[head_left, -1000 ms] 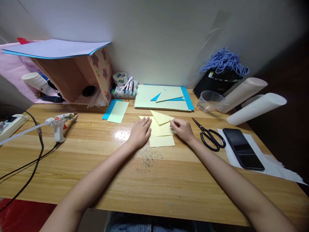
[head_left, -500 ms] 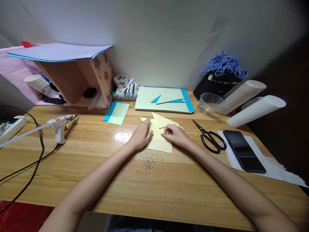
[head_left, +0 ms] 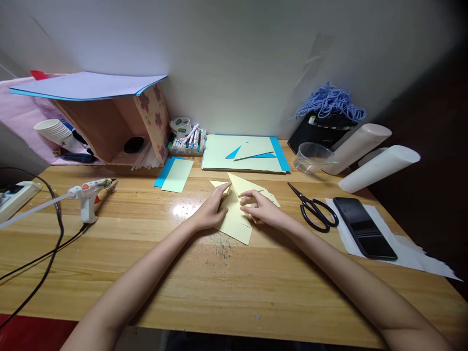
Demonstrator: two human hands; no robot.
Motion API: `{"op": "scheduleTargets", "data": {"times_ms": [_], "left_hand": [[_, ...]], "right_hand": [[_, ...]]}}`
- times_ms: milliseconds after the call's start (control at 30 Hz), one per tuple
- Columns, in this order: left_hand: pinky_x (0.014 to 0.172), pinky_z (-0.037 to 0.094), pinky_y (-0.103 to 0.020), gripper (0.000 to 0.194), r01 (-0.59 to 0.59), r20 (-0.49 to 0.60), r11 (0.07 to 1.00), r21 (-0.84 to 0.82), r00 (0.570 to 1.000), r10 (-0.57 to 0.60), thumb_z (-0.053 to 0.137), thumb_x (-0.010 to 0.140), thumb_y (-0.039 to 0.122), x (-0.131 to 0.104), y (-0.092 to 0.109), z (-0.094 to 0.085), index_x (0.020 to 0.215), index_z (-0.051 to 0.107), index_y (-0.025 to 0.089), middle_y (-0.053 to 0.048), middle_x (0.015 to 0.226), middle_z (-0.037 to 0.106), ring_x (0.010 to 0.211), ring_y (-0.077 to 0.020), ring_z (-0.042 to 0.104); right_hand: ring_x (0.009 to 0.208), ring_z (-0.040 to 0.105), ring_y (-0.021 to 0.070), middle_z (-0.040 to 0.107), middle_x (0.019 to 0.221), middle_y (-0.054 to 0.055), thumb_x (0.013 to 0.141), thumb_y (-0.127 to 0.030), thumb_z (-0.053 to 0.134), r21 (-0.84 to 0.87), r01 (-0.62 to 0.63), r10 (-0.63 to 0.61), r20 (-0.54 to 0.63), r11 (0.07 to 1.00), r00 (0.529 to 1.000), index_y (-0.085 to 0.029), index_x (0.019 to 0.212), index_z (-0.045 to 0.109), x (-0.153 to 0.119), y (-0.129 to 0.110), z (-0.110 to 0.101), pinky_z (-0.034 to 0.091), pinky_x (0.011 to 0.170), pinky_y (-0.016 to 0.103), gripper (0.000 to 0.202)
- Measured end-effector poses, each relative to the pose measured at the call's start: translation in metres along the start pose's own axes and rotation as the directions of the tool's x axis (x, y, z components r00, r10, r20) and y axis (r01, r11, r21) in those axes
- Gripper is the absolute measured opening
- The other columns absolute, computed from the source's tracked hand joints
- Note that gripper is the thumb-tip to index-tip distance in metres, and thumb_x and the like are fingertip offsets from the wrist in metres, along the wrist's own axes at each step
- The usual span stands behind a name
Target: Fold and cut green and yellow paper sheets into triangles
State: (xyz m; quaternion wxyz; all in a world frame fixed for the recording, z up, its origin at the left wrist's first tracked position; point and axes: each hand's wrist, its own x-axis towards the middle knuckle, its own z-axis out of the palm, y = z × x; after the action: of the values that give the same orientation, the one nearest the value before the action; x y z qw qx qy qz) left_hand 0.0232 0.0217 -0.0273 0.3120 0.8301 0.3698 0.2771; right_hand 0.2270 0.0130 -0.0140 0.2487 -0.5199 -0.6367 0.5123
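A folded sheet of pale yellow paper [head_left: 235, 229] lies on the table between my hands, its lower end pointing toward me. Its upper part forms a pointed flap [head_left: 245, 185]. My left hand [head_left: 211, 209] grips the paper's left edge, thumb and fingers spaced around it. My right hand [head_left: 265, 209] has curled fingers on the right side, with fingertips touching the paper near its middle. Part of the sheet is hidden beneath the right hand. Black-handled scissors [head_left: 317, 214] lie to the right of that hand.
A hot glue gun [head_left: 87, 202] stands at left with its cord. Behind are an open box [head_left: 157, 122], markers [head_left: 192, 141] and stacked paper sheets [head_left: 219, 158]. At right are a phone [head_left: 363, 226], a clear plastic bowl [head_left: 313, 158] and two whitish tubes [head_left: 380, 168].
The yellow paper has turned slightly, its lower end swinging toward me. My right hand's fingers have loosened and spread a little. The left hand stays at the left edge.
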Motion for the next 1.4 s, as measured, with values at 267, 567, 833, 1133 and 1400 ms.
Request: {"op": "scheduleTargets", "data": {"times_ms": [267, 567, 833, 1133, 1400], "left_hand": [[0.075, 0.046, -0.026, 0.055, 0.021, -0.051, 0.903, -0.43, 0.998, -0.047, 0.04, 0.079, 0.006, 0.001, -0.001, 0.001, 0.131, 0.034, 0.024, -0.009, 0.118, 0.051, 0.074, -0.0091, 0.056], [0.061, 0.043, -0.025, 0.024, 0.237, -0.038, 0.949, -0.21, 0.968, -0.25, 0.067, 0.069, 0.038, 0.007, -0.013, -0.004, 0.069, 0.066, 0.014, -0.005, 0.075, 0.064, 0.069, -0.0153, 0.058], [0.065, 0.043, -0.024, 0.021, 0.233, 0.063, 0.934, -0.27, 0.972, -0.225, 0.066, 0.071, 0.036, 0.005, -0.016, -0.005, 0.07, 0.068, 0.015, -0.004, 0.078, 0.068, 0.073, -0.015, 0.06], [0.064, 0.044, -0.025, 0.029, 0.341, 0.181, 0.901, -0.267, 0.936, -0.301, 0.067, 0.066, 0.042, 0.007, -0.005, -0.011, 0.074, 0.069, 0.015, -0.006, 0.079, 0.069, 0.073, -0.0166, 0.061], [0.053, 0.038, -0.023, 0.034, 0.414, 0.179, 0.894, -0.17, 0.905, -0.385, 0.066, 0.065, 0.049, 0.008, 0.009, -0.006, 0.073, 0.071, 0.016, -0.005, 0.073, 0.069, 0.068, -0.0163, 0.059]], "right_hand": [[0.046, 0.04, 0.0075, 0.048, 0.057, -0.002, 0.08, -0.041, 0.048, -0.107, 0.085, -0.075, 0.093, 0.991, 0.993, -0.016, 0.065, 0.051, 0.004, 0.001, 0.001, 0.03, 0.043, 0.021, 0.03], [0.048, 0.047, 0.01, 0.049, 0.057, -0.003, 0.078, -0.039, 0.054, 0.022, 0.118, -0.118, -0.001, 0.993, 0.993, -0.017, 0.072, 0.051, 0.01, 0.013, 0.001, 0.038, 0.046, 0.023, 0.023], [0.068, 0.056, 0.0115, 0.058, 0.086, 0.003, 0.075, -0.032, 0.062, 0.238, 0.273, -0.286, 0.017, 0.932, 0.958, -0.018, 0.091, 0.06, 0.016, 0.018, -0.017, 0.048, 0.065, 0.027, 0.022], [0.064, 0.06, 0.0137, 0.065, 0.071, 0.004, 0.063, -0.03, 0.073, 0.249, 0.187, -0.203, 0.04, 0.95, 0.978, -0.014, 0.072, 0.065, 0.016, 0.024, -0.021, 0.049, 0.063, 0.029, 0.02], [0.061, 0.063, 0.0157, 0.068, 0.068, 0.005, 0.059, -0.03, 0.075, 0.258, 0.176, -0.192, 0.038, 0.95, 0.981, -0.016, 0.067, 0.068, 0.015, 0.024, -0.014, 0.051, 0.06, 0.027, 0.018]]}}
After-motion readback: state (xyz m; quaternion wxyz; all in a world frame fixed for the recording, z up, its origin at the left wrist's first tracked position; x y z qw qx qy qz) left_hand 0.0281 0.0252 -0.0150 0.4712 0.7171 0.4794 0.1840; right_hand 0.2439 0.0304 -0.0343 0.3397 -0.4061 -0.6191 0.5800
